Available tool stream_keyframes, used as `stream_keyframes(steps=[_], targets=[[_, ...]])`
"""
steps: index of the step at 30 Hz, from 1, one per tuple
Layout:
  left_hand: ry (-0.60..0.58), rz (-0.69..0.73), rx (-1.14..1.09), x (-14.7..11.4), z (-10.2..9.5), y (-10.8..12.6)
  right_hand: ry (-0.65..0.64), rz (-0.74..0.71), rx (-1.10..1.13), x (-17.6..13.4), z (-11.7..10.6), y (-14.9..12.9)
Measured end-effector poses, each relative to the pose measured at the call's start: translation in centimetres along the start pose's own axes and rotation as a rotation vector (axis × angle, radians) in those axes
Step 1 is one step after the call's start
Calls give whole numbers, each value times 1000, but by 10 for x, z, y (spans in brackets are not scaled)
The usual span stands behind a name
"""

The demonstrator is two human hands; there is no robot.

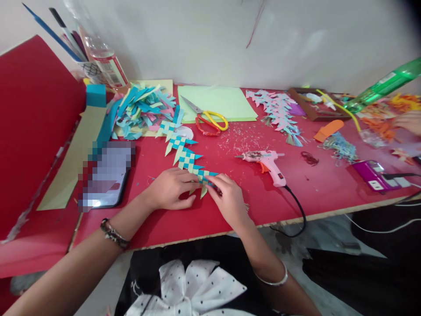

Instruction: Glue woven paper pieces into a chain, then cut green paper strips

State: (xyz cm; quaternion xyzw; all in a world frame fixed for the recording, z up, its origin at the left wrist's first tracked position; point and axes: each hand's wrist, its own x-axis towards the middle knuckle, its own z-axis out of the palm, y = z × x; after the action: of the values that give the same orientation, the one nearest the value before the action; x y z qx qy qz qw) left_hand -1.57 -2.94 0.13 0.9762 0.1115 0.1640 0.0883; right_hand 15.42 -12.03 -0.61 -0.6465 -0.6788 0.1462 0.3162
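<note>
A woven paper strip point(187, 159), checkered in teal and pale green with pointed edges, lies slantwise on the red table. My left hand point(174, 188) rests at its near end, thumb apart below and fingertips gripping the weave. From the other side my right hand point(229, 198) pinches the same end between thumb and fingers. Part of that end is hidden under the fingertips. Scissors point(210, 123) with red and yellow handles lie beyond the strip, partly on pale green sheets point(226, 98).
A pink glue gun point(263, 163) with a black cord lies right. At left are a phone point(110, 175) and a pile of cut paper strips point(141, 109). Another woven piece point(276, 112), a green bottle point(384, 85), a purple box point(373, 175) and another person's hand point(409, 122) are further right.
</note>
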Motion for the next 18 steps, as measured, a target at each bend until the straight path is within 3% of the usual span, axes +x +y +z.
stream_keyframes(steps=[6, 15, 18], targets=[[17, 5, 18, -2, 1, 1, -19, -17, 96, -5, -6, 5], [-11, 44, 134, 0, 1, 3, -79, -112, -320, -8, 0, -3], [-22, 25, 165, 1, 1, 6, -87, -119, -273, -8, -2, -2]])
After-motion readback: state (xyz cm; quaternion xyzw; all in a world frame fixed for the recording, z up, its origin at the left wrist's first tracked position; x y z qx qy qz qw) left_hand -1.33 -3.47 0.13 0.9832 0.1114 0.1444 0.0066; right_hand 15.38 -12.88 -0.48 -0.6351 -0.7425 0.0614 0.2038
